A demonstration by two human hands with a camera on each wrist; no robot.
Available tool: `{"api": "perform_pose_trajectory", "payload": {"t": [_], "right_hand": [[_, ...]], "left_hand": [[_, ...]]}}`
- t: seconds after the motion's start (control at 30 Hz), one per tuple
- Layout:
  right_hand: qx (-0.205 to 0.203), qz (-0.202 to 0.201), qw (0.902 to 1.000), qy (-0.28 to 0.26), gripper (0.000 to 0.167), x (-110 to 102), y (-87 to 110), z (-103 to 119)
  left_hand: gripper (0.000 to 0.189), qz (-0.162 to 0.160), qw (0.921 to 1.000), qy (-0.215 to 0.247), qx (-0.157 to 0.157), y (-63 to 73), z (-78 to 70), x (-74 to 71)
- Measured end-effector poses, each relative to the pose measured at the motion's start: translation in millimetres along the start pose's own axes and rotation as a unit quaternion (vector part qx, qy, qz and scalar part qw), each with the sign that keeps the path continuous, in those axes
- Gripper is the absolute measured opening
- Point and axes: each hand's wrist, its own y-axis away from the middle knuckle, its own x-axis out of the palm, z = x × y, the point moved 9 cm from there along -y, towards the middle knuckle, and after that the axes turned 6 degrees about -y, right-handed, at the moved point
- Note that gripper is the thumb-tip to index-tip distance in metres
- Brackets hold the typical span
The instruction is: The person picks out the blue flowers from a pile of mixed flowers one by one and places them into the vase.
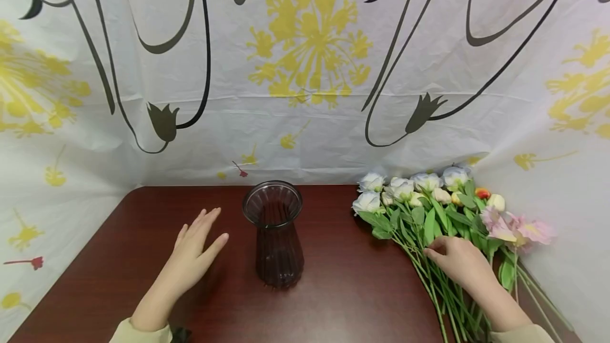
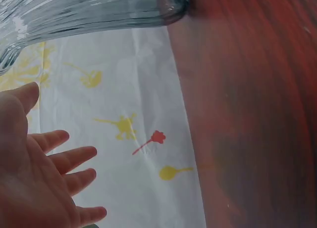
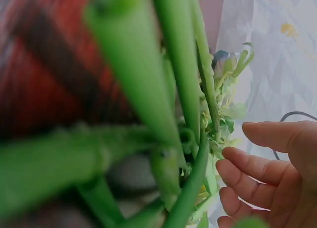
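Note:
A dark, see-through ribbed glass vase [image 1: 280,253] with a flared rim stands upright mid-table. To its left hovers my left hand [image 1: 193,258], fingers straight and thumb spread, holding nothing. The left wrist view shows the same hand [image 2: 39,168] with its palm toward the vase's side [image 2: 99,15]. On the right lies a pile of artificial flowers with long green stems [image 1: 429,274]. My right hand [image 1: 462,263] is over these stems, fingers slightly bent. In the right wrist view a gap shows between thumb and fingers [image 3: 247,178], with nothing between them and the stems close by.
White roses [image 1: 369,202] lie at the pile's back left, with pink blooms [image 1: 519,229] at its right. A printed white cloth [image 1: 305,136] hangs behind the dark red table [image 1: 352,290] and at both sides. A small dark object [image 1: 181,334] shows near the left sleeve.

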Motion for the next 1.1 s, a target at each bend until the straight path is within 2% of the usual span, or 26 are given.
{"api": "perform_pose_trajectory", "payload": {"t": [0.13, 0.37, 0.57, 0.73, 0.93, 1.1], "right_hand": [[0.017, 0.020, 0.9996, -0.013, 0.026, 6, -0.1, -2], [0.013, 0.030, 0.9988, -0.036, 0.018, 11, -0.9, -1], [0.025, 0.040, 0.9979, -0.043, 0.015, 16, -2.3, -3], [0.035, 0.040, 0.9975, -0.048, 0.016, 18, -4.1, -5], [0.041, 0.031, 0.9971, -0.056, 0.015, 19, -4.1, -7], [0.055, 0.028, 0.9956, -0.070, 0.015, 19, -1.8, -12]], "left_hand": [[0.061, -0.001, 0.9996, 0.028, 0.008, -3.6, -5.9, 0.8], [0.062, 0.000, 0.9966, 0.080, 0.018, -6.8, -18.1, 6.8], [0.066, 0.009, 0.9920, 0.118, 0.043, -11.2, -29.9, 16.3], [0.070, 0.021, 0.9875, 0.141, 0.066, -13.0, -40.8, 23.6], [0.077, 0.040, 0.9828, 0.167, 0.068, -13.6, -47.9, 32.7], [0.079, 0.041, 0.9826, 0.165, 0.074, -13.9, -53.3, 37.9]]}}
